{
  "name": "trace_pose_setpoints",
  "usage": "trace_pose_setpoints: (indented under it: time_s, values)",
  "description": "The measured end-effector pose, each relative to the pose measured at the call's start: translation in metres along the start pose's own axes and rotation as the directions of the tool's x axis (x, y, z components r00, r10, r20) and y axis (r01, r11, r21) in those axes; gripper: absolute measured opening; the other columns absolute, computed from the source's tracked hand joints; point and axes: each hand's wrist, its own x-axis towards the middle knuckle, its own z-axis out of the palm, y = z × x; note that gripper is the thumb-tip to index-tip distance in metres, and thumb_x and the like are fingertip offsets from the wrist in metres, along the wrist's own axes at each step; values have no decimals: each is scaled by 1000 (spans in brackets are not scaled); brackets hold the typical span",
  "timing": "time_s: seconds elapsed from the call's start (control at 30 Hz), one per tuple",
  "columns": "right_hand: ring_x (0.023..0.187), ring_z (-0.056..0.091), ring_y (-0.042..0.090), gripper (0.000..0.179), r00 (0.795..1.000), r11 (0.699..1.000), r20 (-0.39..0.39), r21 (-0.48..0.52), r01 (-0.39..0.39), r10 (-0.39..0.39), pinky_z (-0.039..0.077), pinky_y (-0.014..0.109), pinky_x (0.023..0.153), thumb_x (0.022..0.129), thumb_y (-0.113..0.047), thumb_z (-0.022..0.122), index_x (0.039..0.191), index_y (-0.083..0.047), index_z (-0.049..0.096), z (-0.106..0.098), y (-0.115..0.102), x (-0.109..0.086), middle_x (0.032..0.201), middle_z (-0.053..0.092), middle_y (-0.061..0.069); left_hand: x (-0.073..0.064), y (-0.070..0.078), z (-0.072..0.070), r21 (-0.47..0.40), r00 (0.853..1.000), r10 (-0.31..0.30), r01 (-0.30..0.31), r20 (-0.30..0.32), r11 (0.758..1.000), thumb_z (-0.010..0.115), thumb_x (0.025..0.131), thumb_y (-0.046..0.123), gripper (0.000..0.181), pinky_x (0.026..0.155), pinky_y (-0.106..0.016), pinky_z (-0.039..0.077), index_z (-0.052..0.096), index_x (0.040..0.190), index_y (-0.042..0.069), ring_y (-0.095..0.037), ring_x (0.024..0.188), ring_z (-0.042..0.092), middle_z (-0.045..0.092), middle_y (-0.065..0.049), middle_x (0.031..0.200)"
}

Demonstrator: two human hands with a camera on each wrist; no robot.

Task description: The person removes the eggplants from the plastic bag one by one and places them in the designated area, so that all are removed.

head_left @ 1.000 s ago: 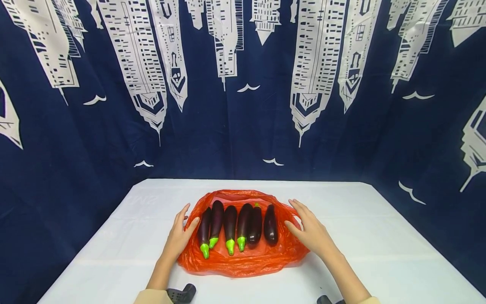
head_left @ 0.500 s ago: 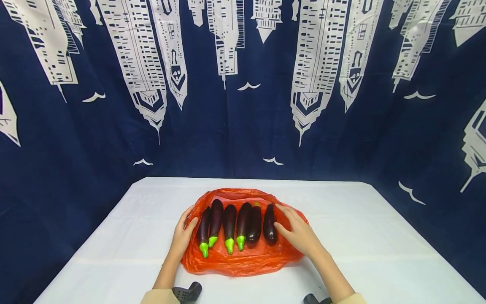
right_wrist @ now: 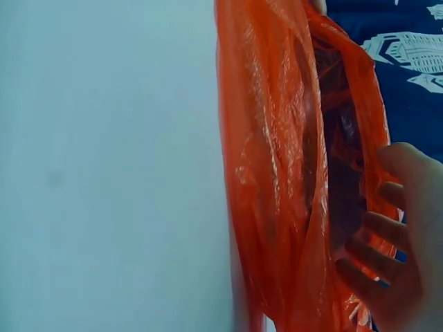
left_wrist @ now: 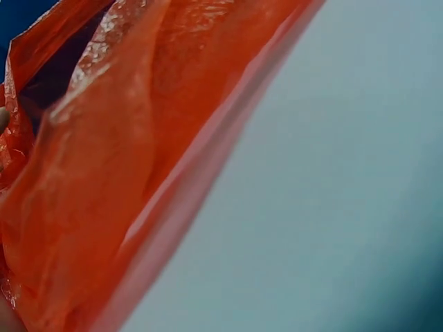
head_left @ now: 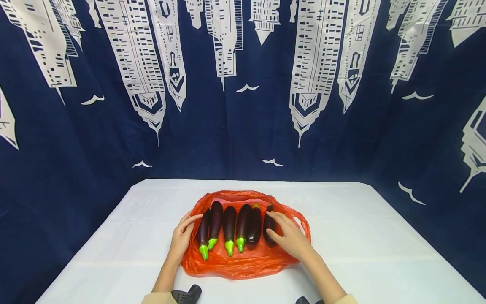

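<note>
In the head view a crinkled orange-red plastic bag (head_left: 243, 266) lies on the table, with several dark purple eggplants (head_left: 229, 223) side by side in its wide mouth. Most have bright green stem ends pointing toward me. My left hand (head_left: 180, 240) is at the bag's left side, its fingers reaching over the rim to the leftmost eggplant (head_left: 203, 230). Over the bag's right side, my right hand (head_left: 291, 238) has its fingertips at the rightmost eggplant (head_left: 268, 230), partly covering it. The right wrist view shows that hand's fingers (right_wrist: 374, 256) spread and loosely bent beside the bag's opening.
The white table (head_left: 379, 245) extends around the bag on all sides. A navy cloth (head_left: 235, 139) with white building prints hangs behind it. The bag's loop handle (head_left: 301, 221) lies at its right side, beside my right hand.
My right hand has moved left from the bag's right edge to the rightmost eggplant. My left hand's fingers have swung inward over the rim. The eggplants lie almost as before.
</note>
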Motion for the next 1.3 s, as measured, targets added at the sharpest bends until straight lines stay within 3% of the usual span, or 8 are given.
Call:
trace_pose_setpoints:
  time_s: [0.13,0.33,0.53,0.8,0.93,1.07,1.3]
  values:
    - [129,39,29,53,999,1000,32,-1,0,0,35,54,101,85,-32,61,134,-20,44,5,2,-1,139,42,4,0,0,1,-6,1000,-22,22,8,1000,45,95,23,35,105,-17,26,55,122,4,-28,134,28,36,-14,143]
    - [131,36,30,55,999,1000,52,3,-17,17,34,55,101,84,-34,62,135,-21,44,12,7,-2,142,39,5,-1,1,1,-57,994,-90,94,66,994,48,94,21,45,98,-6,26,38,137,12,-20,131,30,34,-10,144]
    - [131,34,33,59,997,999,79,22,-27,25,37,59,96,82,-37,63,135,-22,43,17,10,-5,145,34,6,-1,-1,3,-77,989,-118,125,85,989,49,93,17,50,112,-40,19,32,140,13,-24,134,26,27,-11,148]
    - [133,30,36,63,987,1000,161,17,-5,2,37,60,95,82,-39,63,138,-26,38,25,15,-11,151,22,9,-5,-2,5,-76,986,-139,146,87,986,50,92,17,53,112,-50,18,30,141,13,-31,135,25,24,-14,149]
    - [128,38,37,56,992,999,128,32,-11,7,39,58,94,81,-36,65,132,-23,46,28,16,-10,149,27,9,-3,-1,6,-77,986,-140,147,88,986,50,92,19,53,111,-50,19,30,141,14,-31,135,25,24,-14,149]
    - [122,45,35,37,998,999,70,52,-4,0,41,55,94,80,-28,68,115,-20,56,29,16,-8,142,37,10,-1,-1,6,-71,987,-134,140,89,988,50,92,17,53,111,-51,19,29,141,13,-32,134,26,23,-15,148]
    - [120,48,32,25,998,1000,55,20,11,-13,41,52,96,79,-18,68,102,-21,58,29,13,-6,136,44,8,-1,-4,5,-50,988,-131,135,85,990,50,92,17,52,111,-53,18,29,141,12,-34,134,25,24,-17,148]
